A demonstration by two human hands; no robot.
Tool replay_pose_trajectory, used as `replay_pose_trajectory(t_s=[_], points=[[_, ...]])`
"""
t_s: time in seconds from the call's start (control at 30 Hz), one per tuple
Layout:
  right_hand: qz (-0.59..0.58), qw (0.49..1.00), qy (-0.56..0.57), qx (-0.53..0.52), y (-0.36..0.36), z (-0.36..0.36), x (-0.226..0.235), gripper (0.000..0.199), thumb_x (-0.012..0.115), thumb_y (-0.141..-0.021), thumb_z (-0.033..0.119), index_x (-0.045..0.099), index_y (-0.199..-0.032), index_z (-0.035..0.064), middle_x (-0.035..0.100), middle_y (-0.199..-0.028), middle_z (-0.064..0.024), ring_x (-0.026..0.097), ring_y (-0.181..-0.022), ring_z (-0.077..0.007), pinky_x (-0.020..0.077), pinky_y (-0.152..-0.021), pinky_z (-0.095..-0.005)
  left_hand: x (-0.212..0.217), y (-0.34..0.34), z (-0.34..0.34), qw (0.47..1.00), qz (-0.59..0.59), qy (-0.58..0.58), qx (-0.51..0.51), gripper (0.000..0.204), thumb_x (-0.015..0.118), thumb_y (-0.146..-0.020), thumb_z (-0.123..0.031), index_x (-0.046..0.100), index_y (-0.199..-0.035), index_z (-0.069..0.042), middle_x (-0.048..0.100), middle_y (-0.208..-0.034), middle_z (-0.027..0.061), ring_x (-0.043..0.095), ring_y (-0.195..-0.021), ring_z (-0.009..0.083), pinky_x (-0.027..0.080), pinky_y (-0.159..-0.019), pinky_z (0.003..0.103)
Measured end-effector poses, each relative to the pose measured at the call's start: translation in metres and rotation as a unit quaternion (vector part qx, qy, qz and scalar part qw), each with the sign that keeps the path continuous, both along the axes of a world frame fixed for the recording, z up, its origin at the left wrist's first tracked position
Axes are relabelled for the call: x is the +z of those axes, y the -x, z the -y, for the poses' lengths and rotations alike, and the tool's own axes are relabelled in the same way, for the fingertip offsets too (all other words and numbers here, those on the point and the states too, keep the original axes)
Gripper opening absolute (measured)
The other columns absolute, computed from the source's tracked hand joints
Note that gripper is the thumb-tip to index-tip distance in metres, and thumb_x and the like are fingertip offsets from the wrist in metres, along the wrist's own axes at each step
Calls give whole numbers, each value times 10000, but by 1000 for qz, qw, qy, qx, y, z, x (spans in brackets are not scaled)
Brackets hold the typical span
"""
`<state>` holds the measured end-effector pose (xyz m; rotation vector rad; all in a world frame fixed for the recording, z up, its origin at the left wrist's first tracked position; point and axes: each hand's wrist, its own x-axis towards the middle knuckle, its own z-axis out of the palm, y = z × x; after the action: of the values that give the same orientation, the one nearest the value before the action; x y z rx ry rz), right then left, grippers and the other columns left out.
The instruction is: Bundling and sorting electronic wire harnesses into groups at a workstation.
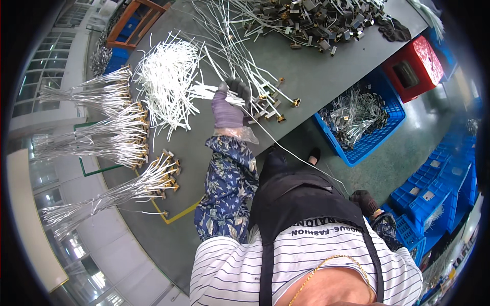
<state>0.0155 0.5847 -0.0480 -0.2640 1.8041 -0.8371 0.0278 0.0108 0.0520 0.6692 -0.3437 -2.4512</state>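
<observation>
My left hand (pixel 230 104), in a grey-purple glove with dark fingers, is closed round a small bunch of short white tubes (pixel 204 92) above the table. From it one thin white cable (pixel 301 159) runs down across my apron to my right hand (pixel 363 201). That hand, in a dark glove, is out by my right side, its fingers curled at the cable's end. Next to my left hand lie loose cables with gold-coloured connectors (pixel 279 118). A big heap of white tubes (pixel 168 81) spreads on the grey table (pixel 326 76) to the left.
Bundles of cables with connectors (pixel 133 140) line the table's left edge. Many grey connectors (pixel 316 25) and a black glove (pixel 394 30) lie at the far side. A blue basket (pixel 352 158) of cables, a red box (pixel 426 58) and blue crates (pixel 434 178) stand right.
</observation>
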Motion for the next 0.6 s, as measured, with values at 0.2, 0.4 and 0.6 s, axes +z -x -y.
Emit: replay_pose_trajectory(t_s=[0.2,0.4,0.6], points=[[120,984,-78,-109,13,16,20,168,666,-806,190,644,-752,32,627,-663,-51,559,-601,-122,419,-507,-299,12,-2,28,998,35,42,-5,213,543,-930,-200,572,-1025,-11,655,-962,151,662,-823,268,595,-719,428],[151,976,-94,-122,22,31,35,160,658,-813,191,652,-760,41,640,-675,-52,560,-593,-124,414,-505,-297,24,-1,25,985,119,121,-39,233,552,-932,-219,567,-1039,-13,662,-934,163,660,-760,243,595,-666,390],[103,991,-63,-60,28,21,34,106,659,-801,135,662,-748,43,644,-731,-59,598,-638,-166,448,-541,-308,41,3,16,963,199,178,-26,228,563,-930,-236,570,-1024,-28,669,-861,146,624,-634,200,541,-540,328]])
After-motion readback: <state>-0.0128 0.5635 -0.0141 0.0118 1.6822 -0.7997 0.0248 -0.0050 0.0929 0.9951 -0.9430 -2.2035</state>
